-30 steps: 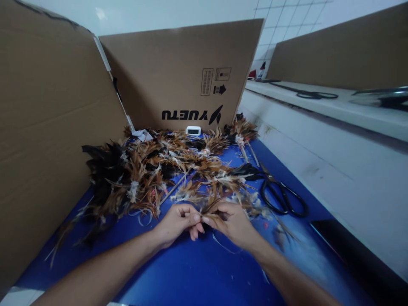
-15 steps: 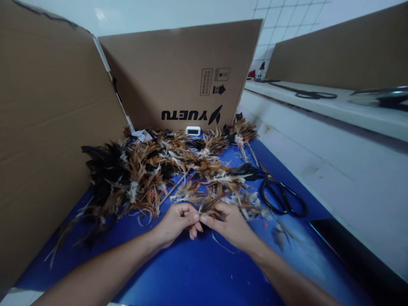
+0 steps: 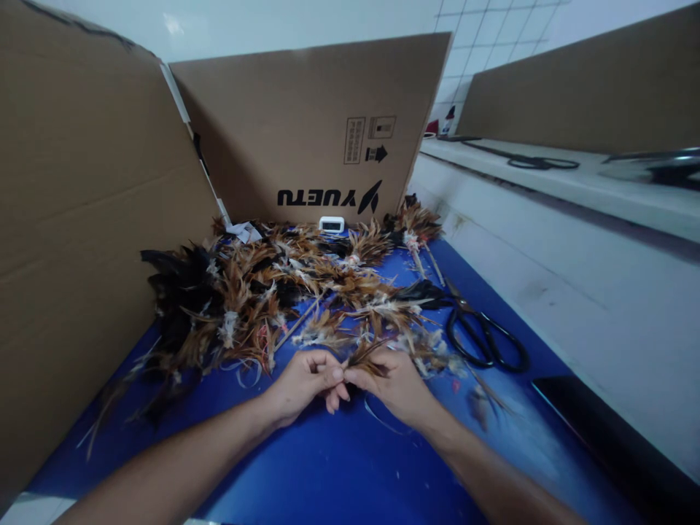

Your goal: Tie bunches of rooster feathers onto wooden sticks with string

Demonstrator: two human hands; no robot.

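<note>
Brown feathers (image 3: 364,357) in a small bunch are pinched between both hands, low in the middle of the view. My left hand (image 3: 309,383) has its thumb and forefinger closed on the base of the bunch, its other fingers curled below. Touching it fingertip to fingertip, my right hand (image 3: 391,383) is closed round the feathers, which fan up over its fingers. Just beyond lies a large pile of brown, black and white feathers (image 3: 246,292) on the blue table surface (image 3: 328,467). Thin strands curl near the pile's front edge.
Black-handled scissors (image 3: 484,339) lie right of the pile, with a dark flat object (image 3: 601,437) nearer. A small white device (image 3: 331,224) stands before a cardboard panel (image 3: 306,131). Another cardboard wall (image 3: 82,219) rises on the left. More scissors (image 3: 541,162) rest on a ledge at right.
The feathers between my hands have tilted slightly, their tips shifting a little to the right. Both hands have stayed nearly in place.
</note>
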